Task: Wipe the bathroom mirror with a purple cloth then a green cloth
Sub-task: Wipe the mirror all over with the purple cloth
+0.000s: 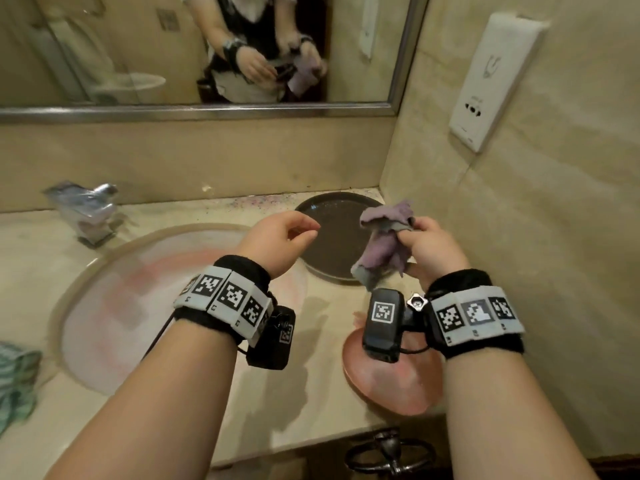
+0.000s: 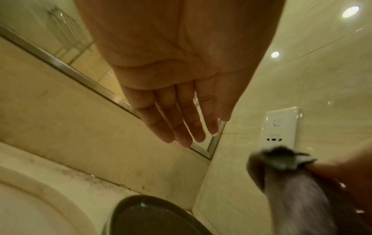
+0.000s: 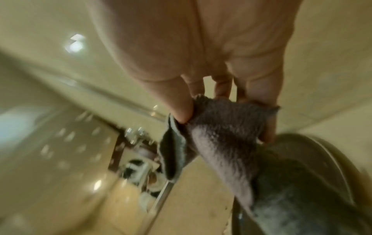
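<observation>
- At the far left edge of the counter I can see the green cloth [image 1: 15,382], bunched up and untouched, so I judge the second wipe is all still ahead.
- The sink basin [image 1: 79,282] lies between it and my hands.
- My left hand [image 1: 277,242] hovers over the basin rim, fingers relaxed and empty, holding nothing.
- Above, the mirror [image 1: 104,46] shows no cloth on the glass; I can't tell whether any of it has been wiped.
- My right hand [image 1: 427,247] pinches the purple cloth [image 1: 382,247] between thumb and fingers; it hangs crumpled above the dark tray [image 1: 332,209].
- Next I'd raise the purple cloth to the glass.
</observation>
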### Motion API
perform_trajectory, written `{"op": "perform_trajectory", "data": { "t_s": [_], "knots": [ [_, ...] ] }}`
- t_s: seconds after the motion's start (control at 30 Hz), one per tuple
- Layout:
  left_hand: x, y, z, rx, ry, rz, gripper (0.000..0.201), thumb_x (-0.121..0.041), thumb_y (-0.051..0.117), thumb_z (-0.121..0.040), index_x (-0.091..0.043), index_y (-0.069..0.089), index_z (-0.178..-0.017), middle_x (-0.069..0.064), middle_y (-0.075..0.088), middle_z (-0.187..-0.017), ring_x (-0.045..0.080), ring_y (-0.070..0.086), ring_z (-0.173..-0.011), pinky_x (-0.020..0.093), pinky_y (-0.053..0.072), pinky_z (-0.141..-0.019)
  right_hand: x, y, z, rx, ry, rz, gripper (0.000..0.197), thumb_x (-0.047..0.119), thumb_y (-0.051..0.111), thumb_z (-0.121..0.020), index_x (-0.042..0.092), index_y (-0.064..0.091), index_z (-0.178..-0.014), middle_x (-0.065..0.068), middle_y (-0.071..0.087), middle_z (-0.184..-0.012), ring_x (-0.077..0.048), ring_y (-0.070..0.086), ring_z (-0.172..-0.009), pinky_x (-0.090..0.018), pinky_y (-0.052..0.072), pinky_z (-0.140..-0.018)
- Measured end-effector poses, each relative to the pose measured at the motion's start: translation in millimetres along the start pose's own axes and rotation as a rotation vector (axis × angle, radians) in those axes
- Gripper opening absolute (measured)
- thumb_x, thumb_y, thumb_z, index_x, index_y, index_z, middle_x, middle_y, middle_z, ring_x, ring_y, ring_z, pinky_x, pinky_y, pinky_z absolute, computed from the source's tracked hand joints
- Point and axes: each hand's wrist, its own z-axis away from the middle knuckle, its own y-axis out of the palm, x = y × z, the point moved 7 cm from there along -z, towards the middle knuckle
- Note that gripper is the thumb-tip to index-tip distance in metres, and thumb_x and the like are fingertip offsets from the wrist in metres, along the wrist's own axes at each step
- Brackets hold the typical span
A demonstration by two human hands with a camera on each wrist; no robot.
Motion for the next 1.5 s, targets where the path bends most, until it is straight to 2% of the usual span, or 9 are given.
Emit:
{"op": "perform_trajectory", "data": {
  "t_s": [0.13,0.23,0.43,0.63,0.9,1.03,1.2,1.33,1.5],
  "knots": [
    [3.9,-39.5,5.9,-0.077,-0.014,-0.071,0.017,-0.022,0.053,-0.094,-0.02,0.064,-0.107,-0.012,0.061,-0.096,0.004,0.056,-0.09,0.018,0.04,-0.079,26.9,20.0,-9.3,-0.028,-0.043,0.468,0.016,0.036,0.049,-0.081,0.04,0.05,-0.097,-0.011,0.054,-0.116,-0.032,0.051,-0.107,-0.044,0.042,-0.097],
    [2.9,-66.0,7.8,-0.1,-0.02,-0.118,0.019,-0.025,0.053,-0.094,-0.02,0.064,-0.109,-0.01,0.06,-0.098,0.004,0.055,-0.09,0.018,0.039,-0.077,59.2,42.5,-7.1,0.071,-0.149,0.568,0.02,0.027,0.049,-0.092,0.024,0.053,-0.111,-0.009,0.055,-0.112,-0.027,0.054,-0.101,-0.03,0.042,-0.085],
    [-12.3,-98.3,6.0,0.053,0.027,-0.258,0.05,-0.032,0.069,-0.082,-0.026,0.052,-0.128,-0.009,0.055,-0.124,0.006,0.059,-0.097,0.021,0.045,-0.084,117.7,77.9,-1.1,0.232,-0.268,0.517,0.011,0.013,0.051,-0.091,0.015,0.056,-0.082,-0.014,0.061,-0.096,-0.025,0.055,-0.086,-0.034,0.044,-0.078],
    [-41.0,-112.2,-3.3,0.048,0.146,-0.435,0.074,-0.032,0.072,-0.079,-0.026,0.035,-0.142,-0.004,0.045,-0.133,0.008,0.054,-0.085,0.02,0.041,-0.076,150.2,105.1,18.1,0.415,-0.239,0.307,0.021,0.002,0.047,-0.093,0.016,0.051,-0.078,-0.005,0.053,-0.075,-0.013,0.053,-0.065,-0.022,0.048,-0.054],
    [-52.0,-156.8,-17.3,-0.295,0.161,-0.285,0.022,-0.021,0.066,-0.084,-0.019,0.05,-0.098,-0.002,0.054,-0.091,0.016,0.058,-0.074,0.03,0.05,-0.07,167.7,122.3,26.9,0.333,-0.311,0.372,0.013,0.016,0.061,-0.087,0.02,0.054,-0.077,-0.005,0.059,-0.076,-0.022,0.057,-0.072,-0.037,0.048,-0.068],
    [-48.7,-159.6,-27.4,-0.256,0.149,-0.211,0.018,-0.023,0.065,-0.085,-0.025,0.049,-0.08,-0.005,0.065,-0.08,0.013,0.065,-0.075,0.034,0.054,-0.074,175.0,132.5,28.7,0.309,-0.339,0.315,0.014,0.026,0.064,-0.082,0.02,0.053,-0.076,-0.006,0.06,-0.081,-0.027,0.059,-0.084,-0.049,0.049,-0.084],
    [-57.4,-168.7,-38.3,-0.225,0.192,-0.165,0.025,-0.031,0.058,-0.091,-0.017,0.061,-0.11,-0.004,0.065,-0.106,0.011,0.06,-0.099,0.029,0.049,-0.088,190.0,144.8,39.5,0.383,-0.289,0.106,0.017,0.024,0.046,-0.098,0.014,0.053,-0.087,-0.005,0.058,-0.08,-0.017,0.059,-0.07,-0.035,0.054,-0.067],
    [-79.6,-197.4,-48.4,-0.181,0.244,-0.173,0.045,-0.044,0.061,-0.085,-0.021,0.056,-0.124,-0.005,0.062,-0.114,0.011,0.058,-0.103,0.032,0.05,-0.09,222.0,146.5,40.0,0.393,-0.334,0.056,0.023,0.015,0.035,-0.101,0.009,0.053,-0.115,-0.012,0.059,-0.106,-0.021,0.06,-0.091,-0.032,0.054,-0.074],
    [-88.4,-207.3,-52.7,-0.201,0.314,-0.253,0.045,-0.018,0.067,-0.083,-0.026,0.053,-0.125,-0.005,0.06,-0.116,0.011,0.057,-0.107,0.03,0.049,-0.093,232.1,138.5,38.2,0.328,-0.469,0.099,0.028,0.004,0.032,-0.099,0.016,0.053,-0.113,-0.002,0.057,-0.109,-0.007,0.058,-0.089,-0.018,0.052,-0.066]
  ]
}}
